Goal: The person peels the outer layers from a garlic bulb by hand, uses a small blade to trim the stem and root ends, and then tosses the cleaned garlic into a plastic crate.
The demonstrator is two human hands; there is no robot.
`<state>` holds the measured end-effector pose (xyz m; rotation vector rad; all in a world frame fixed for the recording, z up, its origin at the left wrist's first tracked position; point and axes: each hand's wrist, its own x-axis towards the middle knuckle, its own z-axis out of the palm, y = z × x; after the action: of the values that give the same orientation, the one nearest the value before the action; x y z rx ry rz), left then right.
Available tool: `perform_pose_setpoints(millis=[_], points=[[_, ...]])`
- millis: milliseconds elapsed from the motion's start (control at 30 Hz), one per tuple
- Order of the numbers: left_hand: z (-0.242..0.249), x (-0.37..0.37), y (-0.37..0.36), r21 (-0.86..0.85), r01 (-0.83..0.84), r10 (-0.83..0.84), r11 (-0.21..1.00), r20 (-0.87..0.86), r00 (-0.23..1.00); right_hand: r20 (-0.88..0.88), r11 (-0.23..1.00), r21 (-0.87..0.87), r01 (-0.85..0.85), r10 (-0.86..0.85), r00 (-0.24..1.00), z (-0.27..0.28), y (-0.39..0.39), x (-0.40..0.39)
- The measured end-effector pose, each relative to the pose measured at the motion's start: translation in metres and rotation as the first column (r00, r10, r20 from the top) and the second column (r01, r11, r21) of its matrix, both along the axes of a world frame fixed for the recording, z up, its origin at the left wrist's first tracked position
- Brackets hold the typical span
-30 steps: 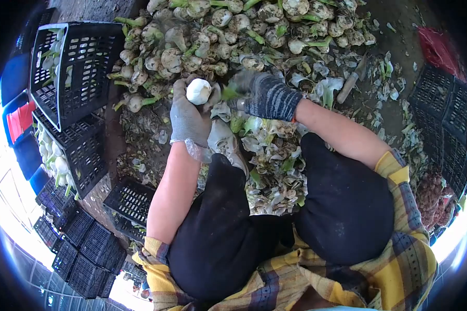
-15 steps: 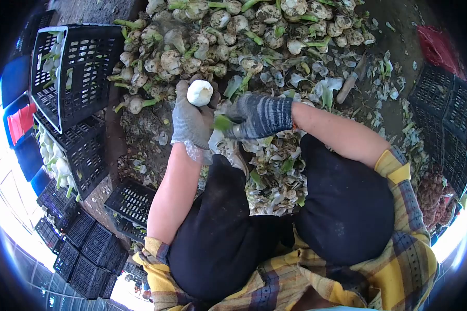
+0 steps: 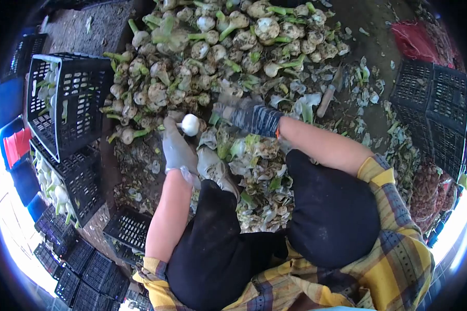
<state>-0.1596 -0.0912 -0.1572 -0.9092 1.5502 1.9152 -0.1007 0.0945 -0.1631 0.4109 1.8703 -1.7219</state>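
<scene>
My left hand (image 3: 179,142), in a light grey knitted glove, is closed around a clean white garlic bulb (image 3: 190,125). The bulb shows above the fingers, beside the near edge of a heap of dirty garlic bulbs (image 3: 158,93) with cut green stalks. To its right, my right hand (image 3: 237,111) wears a dark grey striped glove. Motion smears its fingers, so what they hold, if anything, cannot be made out. It hovers over loose peeled skins, apart from the white bulb.
A wooden-handled knife (image 3: 327,98) lies on the ground at right. On the left stand black crates (image 3: 85,98), with pale bulbs in some. More black crates (image 3: 430,103) and a red sack (image 3: 414,41) are at right. Peeled skins (image 3: 259,194) cover the ground between my legs.
My right hand has moved from beside my left wrist up toward the heap, and the green scrap at its fingers no longer shows. My left hand still holds the bulb. The view has shifted.
</scene>
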Motion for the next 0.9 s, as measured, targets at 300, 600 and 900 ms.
perform_pose_setpoints(millis=[300, 600, 900], points=[[0.049, 0.016, 0.048, -0.116, 0.576, -0.573, 0.809, -0.373, 0.730, 0.693, 0.329, -0.555, 0.764, -0.324, 0.644, -0.032, 0.025, -0.006], [0.038, 0.012, 0.035, -0.088, 0.359, -0.370, 0.929, -0.199, 0.908, 0.047, 0.296, -0.761, 0.578, -0.862, 0.504, 0.117, 0.143, -0.101], [0.030, 0.010, 0.025, -0.036, 0.342, -0.344, 0.939, -0.138, 0.929, -0.506, 0.146, 0.852, 0.504, -0.020, 0.862, -0.001, 0.169, -0.076]])
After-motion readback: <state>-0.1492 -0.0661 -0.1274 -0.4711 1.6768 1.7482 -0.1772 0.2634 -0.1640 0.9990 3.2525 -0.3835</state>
